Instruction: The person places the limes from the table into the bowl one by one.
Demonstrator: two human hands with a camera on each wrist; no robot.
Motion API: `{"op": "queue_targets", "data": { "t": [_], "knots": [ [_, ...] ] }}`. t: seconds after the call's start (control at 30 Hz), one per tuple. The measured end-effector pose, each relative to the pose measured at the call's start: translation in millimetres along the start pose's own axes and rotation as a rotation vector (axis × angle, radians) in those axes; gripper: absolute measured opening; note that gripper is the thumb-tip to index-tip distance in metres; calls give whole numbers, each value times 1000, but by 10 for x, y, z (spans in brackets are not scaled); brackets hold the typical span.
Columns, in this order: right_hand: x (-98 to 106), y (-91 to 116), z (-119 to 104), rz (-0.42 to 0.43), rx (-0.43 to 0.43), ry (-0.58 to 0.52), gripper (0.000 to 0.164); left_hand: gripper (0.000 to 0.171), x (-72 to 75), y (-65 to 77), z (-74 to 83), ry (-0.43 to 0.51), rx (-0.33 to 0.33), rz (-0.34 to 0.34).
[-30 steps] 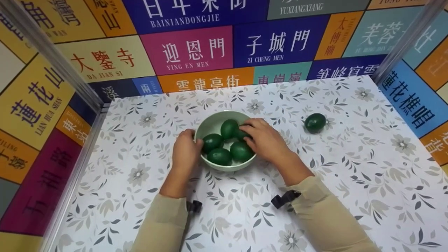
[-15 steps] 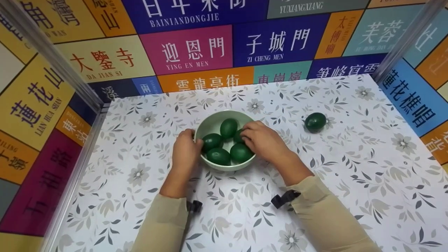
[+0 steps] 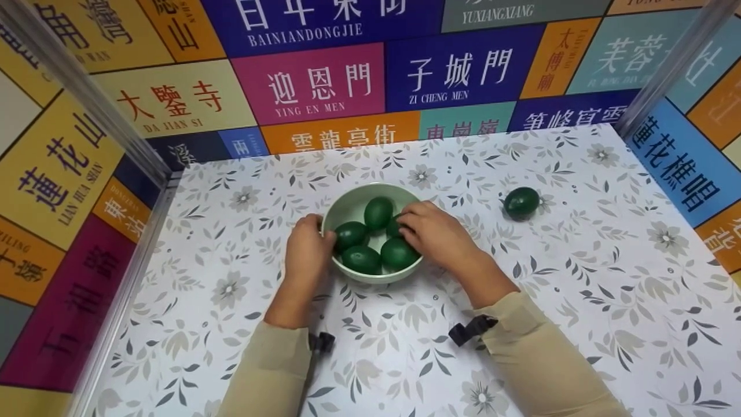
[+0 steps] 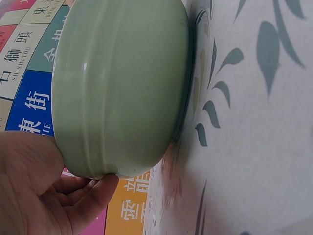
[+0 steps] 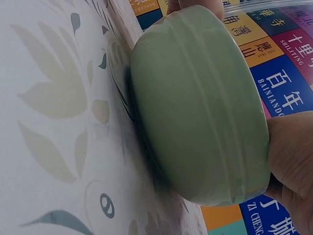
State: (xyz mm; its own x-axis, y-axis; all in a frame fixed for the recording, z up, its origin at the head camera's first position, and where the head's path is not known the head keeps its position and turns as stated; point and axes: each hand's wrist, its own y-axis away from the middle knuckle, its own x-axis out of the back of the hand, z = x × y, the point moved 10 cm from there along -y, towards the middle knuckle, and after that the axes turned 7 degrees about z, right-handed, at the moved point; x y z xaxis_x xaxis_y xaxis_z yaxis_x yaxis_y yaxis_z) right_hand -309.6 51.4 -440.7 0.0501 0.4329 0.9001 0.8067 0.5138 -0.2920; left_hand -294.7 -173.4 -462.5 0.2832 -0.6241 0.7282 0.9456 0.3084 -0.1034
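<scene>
A pale green bowl [image 3: 376,278] stands on the table with several glossy, dark green, egg-shaped fruits [image 3: 362,259] in it. My left hand [image 3: 307,249] holds the bowl's left side, thumb at the rim and fingers against the outer wall; the left wrist view shows the fingertips [image 4: 110,183] on the green wall. Over the right rim reaches my right hand [image 3: 437,234], its curled fingers on the rightmost fruit [image 3: 393,226], which they partly hide. In the right wrist view the bowl's wall [image 5: 200,107] hides those fingertips. Another dark green fruit [image 3: 521,203] lies alone to the right.
A white cloth [image 3: 480,359] with grey leaves and flowers covers the table. Behind it rises a wall of coloured sign panels [image 3: 324,84]. Side panels with clear edge strips [image 3: 121,110] close off the left and right.
My right hand has shifted slightly down and right, and the rightmost fruit has settled a little lower in the bowl. The left hand and the lone fruit have stayed put.
</scene>
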Motion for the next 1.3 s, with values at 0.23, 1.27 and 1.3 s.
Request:
{"op": "queue_targets", "data": {
  "t": [0.23,1.27,1.3],
  "knots": [
    [5,10,-6,1,-8,-9,30,31,-1,-6,-8,0,-2,4],
    [151,33,-49,16,-18,-8,34,29,5,0,4,-7,-8,9],
    [162,34,-48,19,-19,-8,34,29,8,3,4,-8,-9,11]
  ]
}}
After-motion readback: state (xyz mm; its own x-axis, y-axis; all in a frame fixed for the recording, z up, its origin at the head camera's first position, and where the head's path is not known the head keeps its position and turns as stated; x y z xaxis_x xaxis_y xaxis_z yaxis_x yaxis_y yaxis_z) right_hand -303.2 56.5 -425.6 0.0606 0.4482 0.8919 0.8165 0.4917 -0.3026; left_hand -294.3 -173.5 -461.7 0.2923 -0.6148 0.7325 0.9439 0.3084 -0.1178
